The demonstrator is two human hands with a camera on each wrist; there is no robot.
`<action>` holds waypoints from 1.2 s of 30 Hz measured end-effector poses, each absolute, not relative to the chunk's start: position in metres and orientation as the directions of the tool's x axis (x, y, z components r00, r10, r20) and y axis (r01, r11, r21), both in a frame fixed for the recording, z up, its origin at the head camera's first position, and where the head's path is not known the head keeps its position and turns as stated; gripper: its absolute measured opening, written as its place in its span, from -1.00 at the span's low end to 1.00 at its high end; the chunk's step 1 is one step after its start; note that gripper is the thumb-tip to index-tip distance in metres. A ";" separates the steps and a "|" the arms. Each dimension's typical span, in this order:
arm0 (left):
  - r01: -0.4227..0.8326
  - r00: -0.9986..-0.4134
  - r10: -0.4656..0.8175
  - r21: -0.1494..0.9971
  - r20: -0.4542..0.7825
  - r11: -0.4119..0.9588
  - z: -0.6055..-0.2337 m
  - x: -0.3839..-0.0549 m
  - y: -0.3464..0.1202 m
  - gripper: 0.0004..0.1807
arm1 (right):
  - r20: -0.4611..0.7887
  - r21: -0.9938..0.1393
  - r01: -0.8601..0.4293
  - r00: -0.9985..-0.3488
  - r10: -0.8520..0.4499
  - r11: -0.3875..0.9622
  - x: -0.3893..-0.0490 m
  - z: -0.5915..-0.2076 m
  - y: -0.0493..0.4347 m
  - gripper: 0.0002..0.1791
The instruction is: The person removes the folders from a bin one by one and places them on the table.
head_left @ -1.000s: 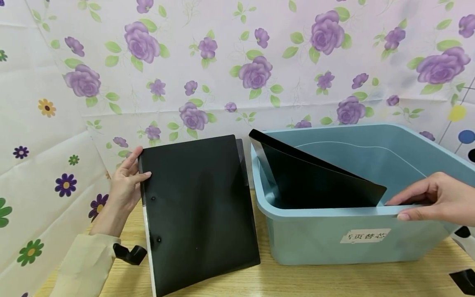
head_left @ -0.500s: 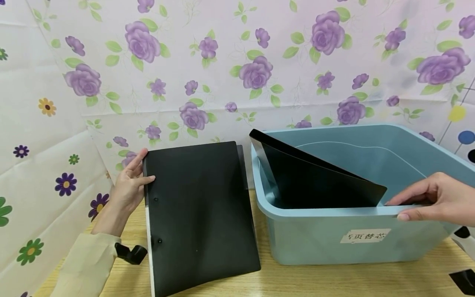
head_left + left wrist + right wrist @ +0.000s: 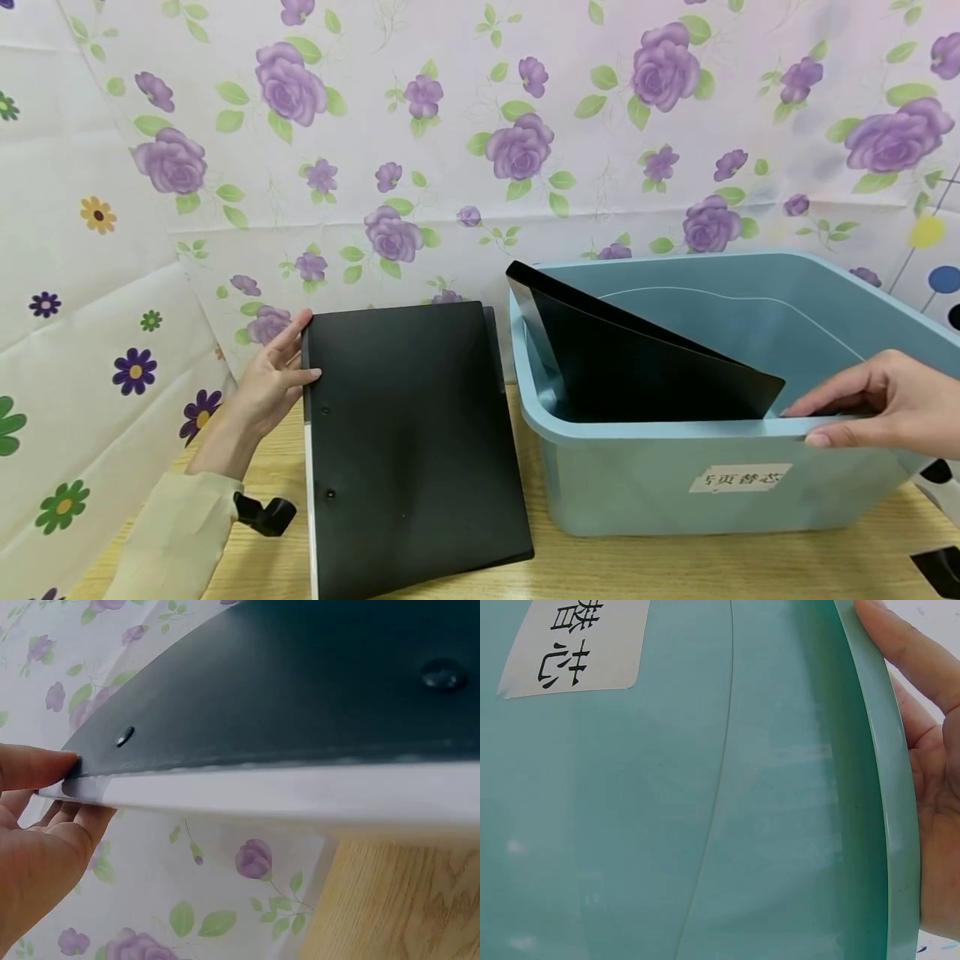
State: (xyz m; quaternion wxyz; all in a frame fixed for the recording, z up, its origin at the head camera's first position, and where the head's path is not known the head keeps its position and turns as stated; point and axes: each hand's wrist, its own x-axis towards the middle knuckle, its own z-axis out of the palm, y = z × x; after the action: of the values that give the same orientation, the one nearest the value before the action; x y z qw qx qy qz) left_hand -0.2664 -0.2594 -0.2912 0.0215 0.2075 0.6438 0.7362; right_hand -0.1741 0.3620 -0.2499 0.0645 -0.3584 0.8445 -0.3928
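Observation:
My left hand [image 3: 273, 387] grips a black ring binder [image 3: 416, 442] by the upper part of its spine, thumb on the front cover and fingers behind. The left wrist view shows the white spine strip [image 3: 262, 791] and two round rivets on the cover. The binder stands slightly tilted on the table, left of a blue-green plastic tub [image 3: 660, 483]. With thumb outside and fingers inside, my right hand [image 3: 888, 404] holds the tub's front rim. Inside the tub a second black binder [image 3: 652, 358] leans, its upper left corner rising above the rim.
A paper label [image 3: 741, 477] with handwritten characters is stuck on the tub's front. The wooden table [image 3: 600, 571] runs beneath everything. Flower-patterned sheeting [image 3: 450, 108] hangs behind, and more of it covers the left side.
My left hand and the held binder have moved down and a little to the right. My right hand, the tub and the binder inside it stay put.

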 end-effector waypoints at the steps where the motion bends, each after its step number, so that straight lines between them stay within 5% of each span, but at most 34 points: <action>1: 0.236 -0.914 0.301 0.960 0.271 -0.149 -0.292 -0.267 -0.260 -0.09 | 0.173 -0.710 -0.555 -0.734 -0.656 0.434 -0.174 -0.250 0.362 -0.54; 12: 0.256 -0.923 0.277 0.963 0.268 -0.080 -0.299 -0.270 -0.255 -0.08 | 0.212 -0.690 -0.582 -0.731 -0.649 0.430 -0.173 -0.250 0.363 -0.50; 17: 0.273 -0.927 0.244 0.958 0.287 -0.090 -0.302 -0.271 -0.251 -0.22 | 0.210 -0.693 -0.581 -0.728 -0.652 0.426 -0.173 -0.250 0.362 -0.50; 23: 0.234 -0.945 0.235 0.972 0.226 0.005 -0.309 -0.272 -0.247 -0.40 | 0.211 -0.693 -0.581 -0.729 -0.651 0.426 -0.173 -0.250 0.361 -0.51; 36: 0.177 -0.969 0.207 0.960 0.132 0.217 -0.326 -0.280 -0.236 -0.36 | 0.222 -0.695 -0.590 -0.719 -0.658 0.410 -0.173 -0.252 0.362 -0.50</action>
State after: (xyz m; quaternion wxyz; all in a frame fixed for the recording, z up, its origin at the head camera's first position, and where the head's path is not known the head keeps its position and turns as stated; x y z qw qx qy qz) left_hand -0.2803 -0.2364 -0.3256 0.0122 0.1230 0.7799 0.6135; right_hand -0.1733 0.3619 -0.2516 0.0430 -0.3722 0.8385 -0.3956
